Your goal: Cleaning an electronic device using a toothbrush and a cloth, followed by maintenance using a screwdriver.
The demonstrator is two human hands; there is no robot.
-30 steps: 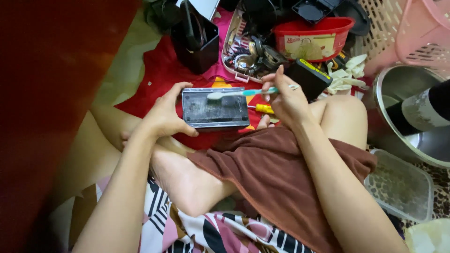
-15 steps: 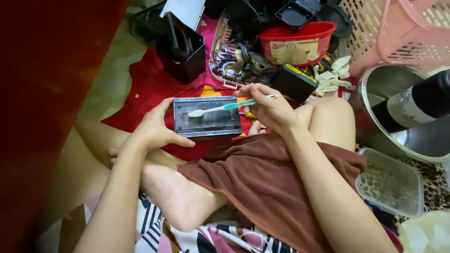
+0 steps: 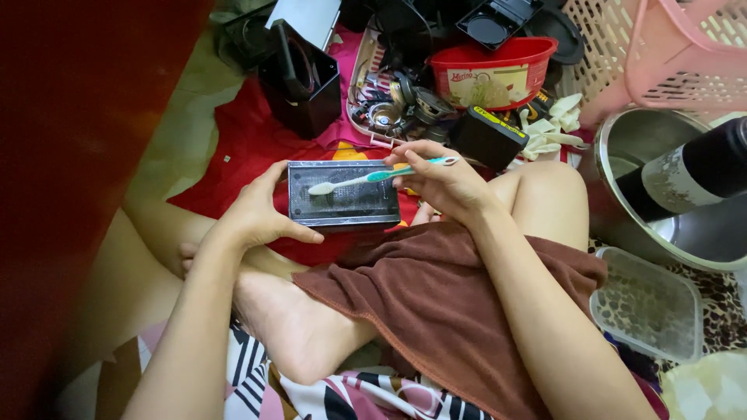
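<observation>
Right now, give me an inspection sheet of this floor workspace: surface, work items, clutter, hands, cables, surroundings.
Surface: red cloth on a pale floor; brown towel over the lap.
Work items: grey rectangular metal mesh box; white-and-teal toothbrush, bristles on the box top.
Clutter: black open box, red plastic tub, tray of small metal parts, white gloves.
Hands: left hand grips the box's left end; right hand holds the toothbrush handle.
Cables: dark cords among the parts, hard to trace.
Surroundings: pink laundry basket, steel pot, clear lidded container.
</observation>
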